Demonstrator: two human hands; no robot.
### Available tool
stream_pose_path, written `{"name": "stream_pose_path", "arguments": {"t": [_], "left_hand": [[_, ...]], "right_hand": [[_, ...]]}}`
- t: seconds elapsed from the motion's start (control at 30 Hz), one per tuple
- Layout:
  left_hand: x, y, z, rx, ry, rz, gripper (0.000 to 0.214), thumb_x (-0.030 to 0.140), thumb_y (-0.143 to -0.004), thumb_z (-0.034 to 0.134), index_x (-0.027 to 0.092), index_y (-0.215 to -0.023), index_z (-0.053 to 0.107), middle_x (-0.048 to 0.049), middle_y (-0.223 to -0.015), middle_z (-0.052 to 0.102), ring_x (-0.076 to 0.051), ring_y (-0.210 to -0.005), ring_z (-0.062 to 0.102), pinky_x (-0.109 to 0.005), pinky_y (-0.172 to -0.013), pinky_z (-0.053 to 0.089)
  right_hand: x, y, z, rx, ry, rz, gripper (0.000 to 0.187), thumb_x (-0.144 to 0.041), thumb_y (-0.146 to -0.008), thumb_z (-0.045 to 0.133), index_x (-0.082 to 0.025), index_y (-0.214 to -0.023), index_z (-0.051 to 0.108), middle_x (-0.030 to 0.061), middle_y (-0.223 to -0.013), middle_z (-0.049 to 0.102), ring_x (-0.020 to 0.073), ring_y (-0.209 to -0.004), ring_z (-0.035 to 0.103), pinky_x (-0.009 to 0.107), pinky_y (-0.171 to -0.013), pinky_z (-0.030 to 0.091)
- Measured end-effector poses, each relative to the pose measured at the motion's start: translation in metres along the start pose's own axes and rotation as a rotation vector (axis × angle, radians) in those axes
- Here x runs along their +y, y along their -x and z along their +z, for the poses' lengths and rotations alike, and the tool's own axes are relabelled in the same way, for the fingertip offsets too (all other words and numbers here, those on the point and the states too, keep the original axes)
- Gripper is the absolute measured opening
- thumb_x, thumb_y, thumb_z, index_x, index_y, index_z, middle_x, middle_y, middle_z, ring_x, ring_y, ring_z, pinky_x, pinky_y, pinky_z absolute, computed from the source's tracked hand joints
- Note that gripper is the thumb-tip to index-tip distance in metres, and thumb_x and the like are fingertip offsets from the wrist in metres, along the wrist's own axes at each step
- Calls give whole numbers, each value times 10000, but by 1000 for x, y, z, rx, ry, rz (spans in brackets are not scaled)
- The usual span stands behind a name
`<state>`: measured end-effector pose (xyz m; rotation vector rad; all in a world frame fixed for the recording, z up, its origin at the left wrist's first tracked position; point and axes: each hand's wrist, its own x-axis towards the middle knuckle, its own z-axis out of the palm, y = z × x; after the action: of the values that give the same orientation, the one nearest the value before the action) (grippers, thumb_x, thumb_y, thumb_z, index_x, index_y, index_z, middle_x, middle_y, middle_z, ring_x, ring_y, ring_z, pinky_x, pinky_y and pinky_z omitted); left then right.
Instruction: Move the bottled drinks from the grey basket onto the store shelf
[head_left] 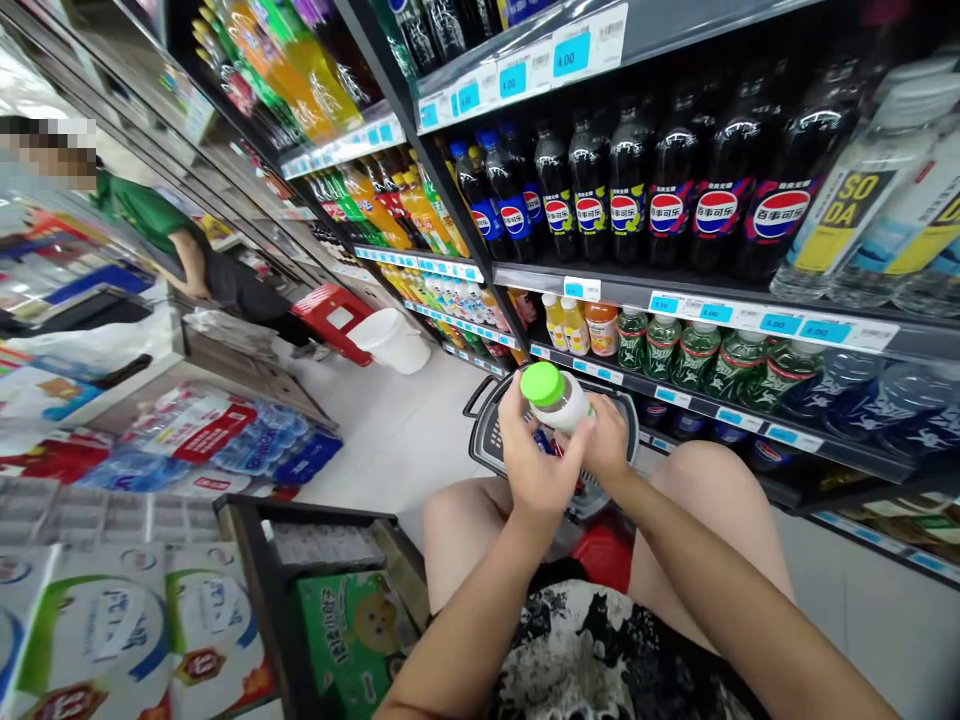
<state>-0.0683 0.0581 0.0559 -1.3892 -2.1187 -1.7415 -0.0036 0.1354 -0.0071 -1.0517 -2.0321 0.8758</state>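
Note:
A white bottle with a bright green cap tilts between my two hands, above a grey shopping basket. My left hand is wrapped round its near side, the thumb reaching toward the base. Around the lower end close the fingers of my right hand, partly covered by the bottle and the left thumb. Several items lie in the basket, mostly hidden beneath my hands. The basket stands on the floor between my knees.
Shelves of drinks rise ahead and to the right, with cola bottles, green-labelled bottles and soda water. A person in a green shirt stands at the left. Near them are a white bucket and stacked cartons.

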Motion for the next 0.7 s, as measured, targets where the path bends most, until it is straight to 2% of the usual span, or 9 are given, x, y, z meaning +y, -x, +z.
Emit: {"name": "stream_pose_path", "arguments": {"t": [0.1, 0.17, 0.33, 0.4, 0.43, 0.5, 0.57, 0.63, 0.7], "left_hand": [[-1, -2, 4, 93, -210, -76, 782, 494, -675, 883, 157, -1290, 539, -148, -1168, 647, -305, -1076, 661, -411, -881, 583], [-5, -6, 4, 85, -200, -143, 709, 527, -688, 866, 157, -1213, 564, -110, -1035, 681, -272, -923, 692, -382, -789, 585], [-12, -20, -10, -3, 155, -55, 674, 477, -829, 778, 211, -1362, 465, -100, -1145, 660, -206, -967, 693, -266, -733, 580], [-9, -27, -18, 4, 253, 18, 676, 450, -853, 766, 232, -1405, 440, -100, -1166, 655, -191, -988, 692, -252, -773, 585], [-7, -30, -23, 13, 269, 47, 662, 449, -860, 761, 236, -1405, 451, -98, -1152, 661, -183, -976, 694, -252, -795, 586], [-1, -35, -30, 30, 273, 83, 625, 478, -878, 737, 231, -1394, 485, -99, -1119, 675, -179, -964, 696, -258, -838, 587], [3, -38, -36, -3, 296, 78, 636, 538, -890, 698, 228, -1404, 488, -113, -1114, 688, -198, -997, 701, -271, -853, 595], [4, -40, -39, -90, 342, 50, 680, 597, -887, 666, 231, -1428, 477, -135, -1165, 689, -230, -1048, 700, -290, -844, 608], [5, -40, -39, -170, 380, 24, 698, 615, -878, 663, 236, -1436, 482, -149, -1228, 677, -248, -1074, 697, -300, -832, 616]], "right_hand": [[0, 3, 1, 48, 65, 3, 262, -285, -838, 515, -164, -1047, 618, 123, -1056, 703, 258, -1021, 608, 332, -922, 484], [0, 3, 2, 90, 69, -14, 282, -351, -890, 487, -163, -1049, 624, 136, -1050, 697, 265, -1034, 602, 346, -955, 474], [3, -2, -9, 32, -182, -165, 489, -543, -827, 623, -158, -1127, 585, 131, -1120, 666, 250, -1081, 599, 329, -1010, 461], [3, -5, -17, -129, -380, -173, 694, -670, -802, 604, -149, -1253, 527, 138, -1193, 646, 245, -1079, 621, 315, -974, 488], [2, -7, -20, -246, -478, -121, 768, -737, -846, 485, -139, -1329, 475, 147, -1209, 640, 242, -1045, 643, 312, -923, 512], [1, -9, -25, -521, -658, 70, 849, -708, -951, 25, -98, -1422, 381, 176, -1153, 655, 234, -897, 681, 310, -764, 542], [-2, -8, -28, -787, -822, 260, 1042, -473, -876, -372, -31, -1390, 420, 185, -944, 673, 220, -661, 650, 292, -587, 498], [-4, -6, -31, -971, -974, 345, 1184, -330, -778, -499, 1, -1281, 521, 143, -722, 624, 199, -473, 540, 275, -473, 412], [-5, -4, -32, -1040, -1095, 367, 1128, -309, -817, -456, -25, -1204, 565, 89, -614, 564, 175, -381, 440, 261, -422, 347]]}}
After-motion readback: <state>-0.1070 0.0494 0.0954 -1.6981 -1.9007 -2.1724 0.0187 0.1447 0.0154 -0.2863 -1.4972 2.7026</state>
